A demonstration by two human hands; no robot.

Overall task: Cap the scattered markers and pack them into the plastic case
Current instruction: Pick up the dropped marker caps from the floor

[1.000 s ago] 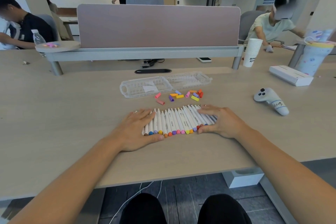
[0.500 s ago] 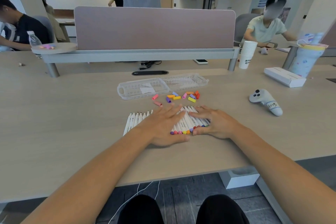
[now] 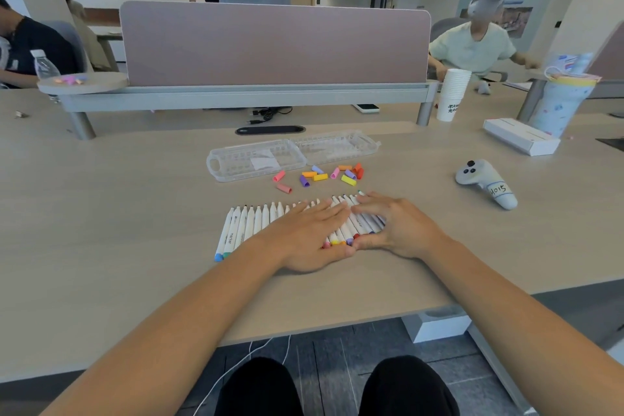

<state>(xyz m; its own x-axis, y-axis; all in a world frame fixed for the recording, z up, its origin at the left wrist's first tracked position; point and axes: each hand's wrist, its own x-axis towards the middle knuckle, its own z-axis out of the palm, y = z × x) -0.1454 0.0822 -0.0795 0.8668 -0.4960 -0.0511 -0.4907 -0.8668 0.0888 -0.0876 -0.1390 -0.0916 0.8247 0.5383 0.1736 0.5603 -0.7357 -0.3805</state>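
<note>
Row of white-barrelled markers [image 3: 251, 224] lying side by side on the pale wooden table [image 3: 101, 213], coloured ends toward the near edge, bare tips pointing far. Left hand [image 3: 304, 235] flat on the middle of the row, palm down, fingers straight and together, pressing on the barrels without curling round any. Right hand [image 3: 398, 226] just beside it on the right end of the row, fingers spread and bent a little, fingertips on the barrels, thumb at the near coloured ends. Both hands close together, thumbs almost meeting at the near side, neither one closed on anything. Left part of the row uncovered (six or so markers fanned slightly, the leftmost ending in blue and green).

Beyond the row, loose caps [image 3: 319, 176] scattered on the table: pink, purple, orange, yellow, red, none on a marker. Farther still, clear plastic case [image 3: 293, 155] lying open and flat, both halves showing, a white paper slip inside the left half, no markers in it.

Well to the right, a grey handheld controller [image 3: 484, 182] with a labelled strip. Far right, a stack of white paper cups [image 3: 452, 94] and a flat white box [image 3: 520, 140]. Across the far side, a mauve desk divider [image 3: 275, 44].
</note>
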